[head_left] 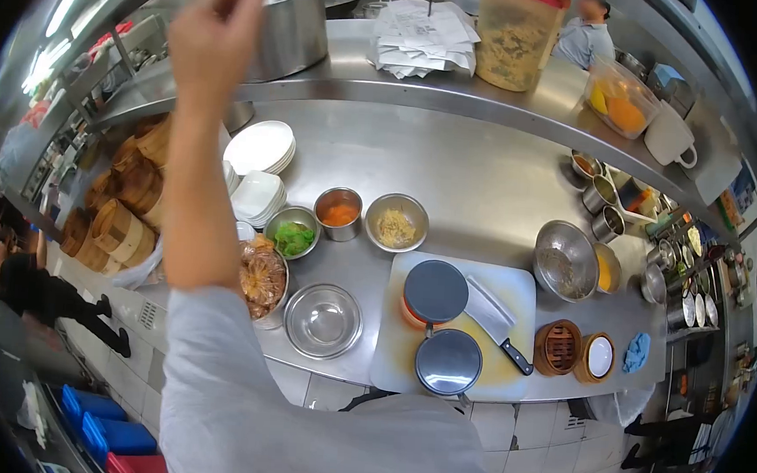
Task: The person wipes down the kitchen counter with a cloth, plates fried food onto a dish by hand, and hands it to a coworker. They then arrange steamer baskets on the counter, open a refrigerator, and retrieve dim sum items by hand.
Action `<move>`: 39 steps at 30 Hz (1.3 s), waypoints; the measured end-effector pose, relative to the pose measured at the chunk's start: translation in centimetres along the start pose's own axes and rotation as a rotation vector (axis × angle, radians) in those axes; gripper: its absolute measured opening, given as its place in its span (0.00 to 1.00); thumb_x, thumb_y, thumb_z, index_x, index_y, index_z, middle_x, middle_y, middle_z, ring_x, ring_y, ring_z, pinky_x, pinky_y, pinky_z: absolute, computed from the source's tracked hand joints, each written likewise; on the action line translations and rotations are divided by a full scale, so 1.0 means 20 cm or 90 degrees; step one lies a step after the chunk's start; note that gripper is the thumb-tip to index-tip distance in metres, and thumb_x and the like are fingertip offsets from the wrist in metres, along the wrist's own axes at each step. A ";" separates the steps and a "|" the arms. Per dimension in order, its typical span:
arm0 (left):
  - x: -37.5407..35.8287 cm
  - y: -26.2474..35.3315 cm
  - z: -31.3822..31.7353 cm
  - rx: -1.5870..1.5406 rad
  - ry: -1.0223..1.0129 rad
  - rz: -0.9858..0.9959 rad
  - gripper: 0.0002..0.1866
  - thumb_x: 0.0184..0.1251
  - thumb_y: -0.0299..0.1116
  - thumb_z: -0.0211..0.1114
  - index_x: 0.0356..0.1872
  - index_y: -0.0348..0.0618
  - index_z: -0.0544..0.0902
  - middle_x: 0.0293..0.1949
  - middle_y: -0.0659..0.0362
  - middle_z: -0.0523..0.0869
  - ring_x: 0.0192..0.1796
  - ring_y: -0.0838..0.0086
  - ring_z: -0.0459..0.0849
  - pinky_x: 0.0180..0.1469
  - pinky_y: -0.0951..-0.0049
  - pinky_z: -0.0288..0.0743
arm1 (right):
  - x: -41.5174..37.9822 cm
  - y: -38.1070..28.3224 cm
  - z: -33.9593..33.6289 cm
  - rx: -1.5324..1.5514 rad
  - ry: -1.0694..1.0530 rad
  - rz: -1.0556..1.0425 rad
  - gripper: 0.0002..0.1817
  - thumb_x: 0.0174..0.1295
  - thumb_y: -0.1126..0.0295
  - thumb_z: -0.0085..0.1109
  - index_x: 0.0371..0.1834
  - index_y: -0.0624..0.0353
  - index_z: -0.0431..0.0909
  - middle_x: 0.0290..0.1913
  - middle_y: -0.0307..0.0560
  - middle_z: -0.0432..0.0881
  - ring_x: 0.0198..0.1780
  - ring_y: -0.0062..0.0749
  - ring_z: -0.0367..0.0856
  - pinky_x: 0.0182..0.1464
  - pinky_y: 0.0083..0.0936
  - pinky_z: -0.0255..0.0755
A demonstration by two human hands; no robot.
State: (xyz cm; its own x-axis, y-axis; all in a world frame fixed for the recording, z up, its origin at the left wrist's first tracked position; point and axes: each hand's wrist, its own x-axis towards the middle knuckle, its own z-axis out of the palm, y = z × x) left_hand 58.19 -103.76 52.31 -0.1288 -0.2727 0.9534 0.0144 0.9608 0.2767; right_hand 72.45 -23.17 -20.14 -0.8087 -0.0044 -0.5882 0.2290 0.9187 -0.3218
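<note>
My left hand (pixel 215 40) is raised high at the upper left, above the steel shelf (pixel 353 83). Its fingers look curled together in a pinch, somewhat blurred, and I cannot tell what they hold. In this view the hand overlaps the left side of a large steel pot (pixel 291 36). My right hand is out of view. Below, a white cutting board (pixel 500 378) carries two dark-topped round pans (pixel 436 290) and a cleaver (pixel 487 308) with a black handle. An empty steel bowl (pixel 323 320) stands left of the board.
Bowls of shredded food (pixel 396 227), orange sauce (pixel 340 214) and greens (pixel 293 238) line the counter. White plates (pixel 261 147) and bamboo steamers (pixel 123 230) are at left. Order slips (pixel 425 36) and a food tub (pixel 516 41) occupy the shelf. Another person (pixel 585 41) stands beyond.
</note>
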 end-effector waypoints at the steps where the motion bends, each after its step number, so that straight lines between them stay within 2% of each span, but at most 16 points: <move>1: 0.21 -0.12 -0.05 0.160 0.010 0.037 0.17 0.74 0.42 0.70 0.47 0.35 0.90 0.37 0.54 0.93 0.39 0.70 0.90 0.47 0.69 0.82 | 0.00 0.01 0.01 0.001 -0.001 0.005 0.21 0.74 0.51 0.59 0.47 0.58 0.91 0.45 0.60 0.92 0.48 0.57 0.91 0.53 0.47 0.82; 3: 0.54 -0.53 -0.12 0.474 -0.116 0.049 0.19 0.74 0.43 0.64 0.49 0.35 0.90 0.42 0.45 0.94 0.43 0.56 0.93 0.51 0.59 0.84 | 0.03 0.05 0.06 0.003 0.000 0.013 0.21 0.75 0.51 0.58 0.47 0.58 0.91 0.45 0.60 0.92 0.49 0.58 0.90 0.53 0.48 0.82; 5: 0.80 -0.96 -0.13 0.807 -0.438 0.050 0.18 0.72 0.39 0.59 0.48 0.38 0.92 0.46 0.42 0.93 0.50 0.46 0.92 0.58 0.53 0.83 | 0.08 0.11 0.13 0.010 0.005 0.021 0.22 0.75 0.51 0.58 0.47 0.57 0.91 0.45 0.60 0.92 0.49 0.58 0.90 0.53 0.48 0.82; 8: 0.70 -1.67 -0.20 0.705 -0.473 0.094 0.18 0.74 0.38 0.56 0.51 0.40 0.90 0.57 0.42 0.90 0.59 0.47 0.89 0.61 0.51 0.82 | 0.18 0.21 0.23 0.031 0.037 0.030 0.22 0.76 0.50 0.57 0.47 0.57 0.91 0.45 0.60 0.92 0.50 0.59 0.90 0.54 0.49 0.82; 11: 0.82 -1.68 -0.15 0.947 -0.779 0.019 0.17 0.75 0.33 0.58 0.56 0.39 0.90 0.60 0.45 0.90 0.60 0.51 0.90 0.62 0.51 0.84 | -0.06 -0.09 -0.04 -0.043 -0.008 0.014 0.26 0.77 0.46 0.51 0.51 0.56 0.92 0.52 0.61 0.90 0.57 0.60 0.87 0.61 0.48 0.79; 13: 0.84 -1.99 -0.19 0.983 -0.709 0.095 0.18 0.76 0.33 0.56 0.56 0.38 0.89 0.59 0.40 0.89 0.60 0.46 0.90 0.62 0.47 0.84 | -0.15 -0.15 -0.07 -0.050 -0.060 0.057 0.28 0.76 0.45 0.49 0.53 0.56 0.91 0.56 0.61 0.89 0.62 0.60 0.85 0.65 0.47 0.78; 14: 0.90 -2.38 -0.20 0.958 -0.632 0.079 0.18 0.77 0.32 0.55 0.59 0.38 0.87 0.62 0.39 0.87 0.62 0.45 0.88 0.63 0.46 0.83 | -0.18 -0.18 -0.10 -0.057 -0.085 0.070 0.28 0.76 0.46 0.49 0.54 0.56 0.91 0.58 0.61 0.88 0.64 0.59 0.84 0.67 0.45 0.77; 16: 0.96 -2.52 -0.20 0.915 -0.628 0.007 0.20 0.79 0.36 0.57 0.63 0.37 0.85 0.63 0.40 0.86 0.63 0.44 0.87 0.64 0.47 0.82 | -0.21 -0.15 -0.05 -0.083 -0.063 0.078 0.26 0.71 0.44 0.55 0.55 0.49 0.92 0.55 0.55 0.91 0.60 0.54 0.87 0.63 0.43 0.80; 20: 0.96 -2.43 -0.17 0.881 -0.634 -0.051 0.19 0.79 0.37 0.58 0.62 0.37 0.85 0.62 0.39 0.87 0.62 0.44 0.87 0.64 0.47 0.82 | -0.22 -0.18 -0.03 -0.057 -0.083 0.144 0.25 0.70 0.44 0.55 0.55 0.48 0.92 0.57 0.55 0.90 0.62 0.54 0.86 0.65 0.43 0.79; 23: 0.99 -2.45 -0.14 0.832 -0.618 -0.081 0.19 0.79 0.38 0.58 0.61 0.38 0.86 0.61 0.39 0.87 0.62 0.43 0.87 0.64 0.47 0.81 | -0.30 -0.30 -0.09 0.019 -0.077 0.202 0.30 0.72 0.43 0.52 0.57 0.54 0.91 0.63 0.57 0.87 0.67 0.55 0.83 0.69 0.45 0.76; 26: 0.99 -2.42 -0.11 0.770 -0.594 -0.090 0.19 0.79 0.39 0.59 0.61 0.38 0.86 0.60 0.38 0.87 0.62 0.43 0.87 0.64 0.47 0.81 | -0.26 -0.29 -0.09 0.039 -0.070 0.206 0.28 0.71 0.44 0.54 0.57 0.54 0.91 0.63 0.58 0.87 0.67 0.54 0.84 0.69 0.45 0.77; 28: 1.00 -2.36 -0.07 0.709 -0.577 -0.091 0.19 0.79 0.39 0.60 0.60 0.38 0.87 0.60 0.38 0.88 0.62 0.43 0.87 0.64 0.47 0.81 | -0.14 -0.17 -0.04 -0.069 -0.100 0.089 0.27 0.71 0.45 0.56 0.57 0.55 0.90 0.63 0.58 0.87 0.66 0.55 0.84 0.69 0.45 0.77; 31: 1.01 -2.36 -0.03 0.493 -0.534 -0.084 0.19 0.79 0.40 0.60 0.60 0.38 0.87 0.59 0.37 0.88 0.61 0.43 0.87 0.64 0.47 0.81 | -0.12 -0.26 -0.21 -0.036 -0.061 0.126 0.26 0.70 0.46 0.58 0.59 0.51 0.89 0.61 0.54 0.89 0.64 0.53 0.85 0.68 0.43 0.77; 33: 0.96 -2.34 0.00 0.348 -0.489 -0.011 0.19 0.79 0.41 0.61 0.59 0.39 0.87 0.58 0.37 0.88 0.61 0.42 0.87 0.64 0.47 0.80 | -0.09 -0.32 -0.31 -0.010 -0.029 0.132 0.25 0.71 0.47 0.59 0.58 0.53 0.89 0.60 0.55 0.89 0.63 0.54 0.85 0.68 0.44 0.77; 36: 0.89 -2.21 -0.13 0.598 -0.276 0.426 0.19 0.81 0.40 0.63 0.62 0.37 0.86 0.59 0.39 0.88 0.60 0.44 0.87 0.62 0.51 0.81 | -0.04 -0.41 -0.45 0.032 0.052 0.089 0.25 0.70 0.48 0.61 0.58 0.55 0.89 0.58 0.56 0.90 0.62 0.54 0.86 0.66 0.46 0.78; 39: 0.78 -2.01 -0.15 0.495 -0.144 0.289 0.19 0.82 0.38 0.62 0.62 0.32 0.82 0.57 0.36 0.86 0.59 0.41 0.85 0.62 0.49 0.79 | -0.02 -0.52 -0.60 0.032 0.146 0.015 0.22 0.70 0.51 0.62 0.55 0.55 0.90 0.54 0.56 0.91 0.58 0.54 0.87 0.62 0.47 0.81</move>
State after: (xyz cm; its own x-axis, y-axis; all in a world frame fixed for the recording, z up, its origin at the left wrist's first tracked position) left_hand 58.53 -146.82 56.35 -0.4651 0.0759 0.8820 -0.5471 0.7586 -0.3538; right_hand 63.82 -28.04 -7.63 -0.9036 0.1117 -0.4136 0.2712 0.8964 -0.3506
